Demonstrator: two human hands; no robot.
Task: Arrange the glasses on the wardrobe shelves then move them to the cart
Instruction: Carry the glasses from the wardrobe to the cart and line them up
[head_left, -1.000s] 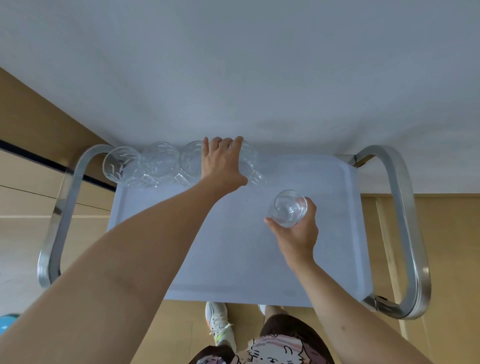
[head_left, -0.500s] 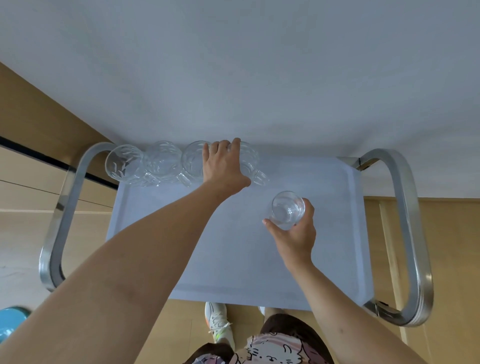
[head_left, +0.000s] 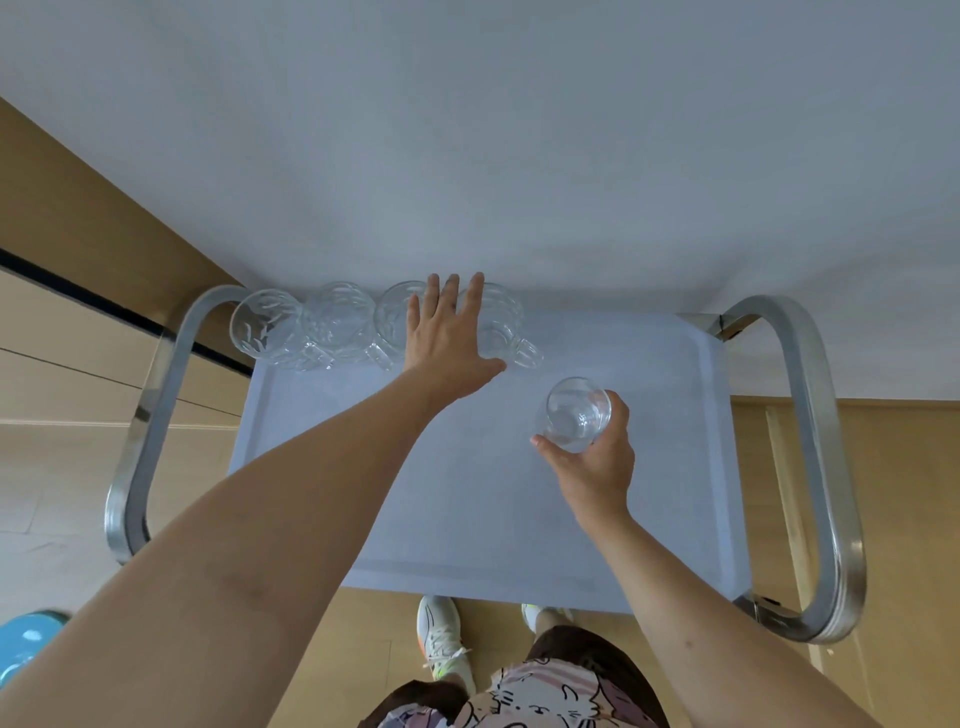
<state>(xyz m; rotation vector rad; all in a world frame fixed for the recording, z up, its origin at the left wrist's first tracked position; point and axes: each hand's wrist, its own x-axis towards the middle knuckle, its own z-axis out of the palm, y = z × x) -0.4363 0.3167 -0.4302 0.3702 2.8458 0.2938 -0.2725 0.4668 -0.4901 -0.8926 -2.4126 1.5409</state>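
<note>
A row of clear handled glass cups (head_left: 332, 322) stands along the far edge of the cart's pale blue tray (head_left: 467, 493). My left hand (head_left: 449, 338) is spread with straight fingers over the right end of that row, above the rightmost cup (head_left: 506, 332). My right hand (head_left: 592, 462) grips a small clear tumbler (head_left: 576, 413) from below, held upright above the tray's right half.
The cart has curved steel handles at the left (head_left: 150, 415) and right (head_left: 826, 467). A white wall (head_left: 493, 145) rises right behind it. Wooden panels (head_left: 62, 364) stand to the left, and my shoes (head_left: 441, 639) show below the tray's near edge.
My left hand's fingers have uncurled from the rightmost cup and now lie straight above it. The right hand with the tumbler has barely shifted.
</note>
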